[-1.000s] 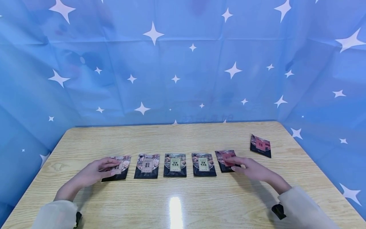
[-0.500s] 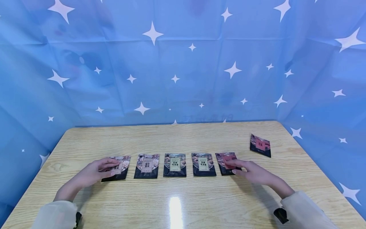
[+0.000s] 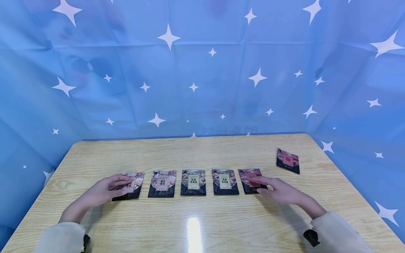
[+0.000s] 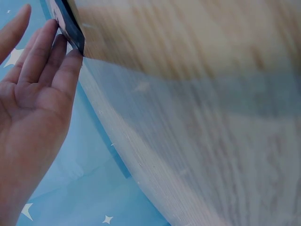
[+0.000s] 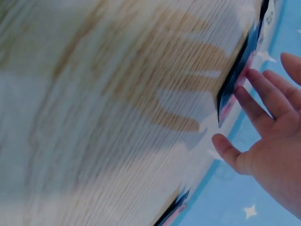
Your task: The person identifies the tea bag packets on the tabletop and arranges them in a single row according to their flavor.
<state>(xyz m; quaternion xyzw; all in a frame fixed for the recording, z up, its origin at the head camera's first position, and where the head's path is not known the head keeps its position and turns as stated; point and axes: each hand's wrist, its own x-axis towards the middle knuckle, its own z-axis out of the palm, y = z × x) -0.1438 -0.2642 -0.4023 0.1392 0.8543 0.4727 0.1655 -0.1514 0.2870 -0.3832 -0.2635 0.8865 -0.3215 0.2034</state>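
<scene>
Six tea packets lie flat on the wooden table, five of them in a row. My left hand [image 3: 100,191] rests its fingertips on the leftmost tea packet [image 3: 136,191], which has a pale pink label and floral print. In the left wrist view that packet [image 4: 70,26] meets the ends of the extended fingers. At the row's right end, my right hand [image 3: 280,189] touches a red-labelled tea packet [image 3: 248,174] with extended fingers. The right wrist view has this packet [image 5: 230,87] under two fingertips, the thumb apart from it.
Between the hands lie a pink-labelled packet [image 3: 162,191] and two green-labelled packets [image 3: 193,192] [image 3: 226,191]. Another red-labelled packet [image 3: 288,165] lies tilted farther back on the right. A blue star-patterned cloth [image 3: 202,102] hangs behind the table [image 3: 152,225].
Between one second and half a second ago, my right hand slid the red-labelled packet slightly toward me, closer in line with the row. The left hand has stayed in place.
</scene>
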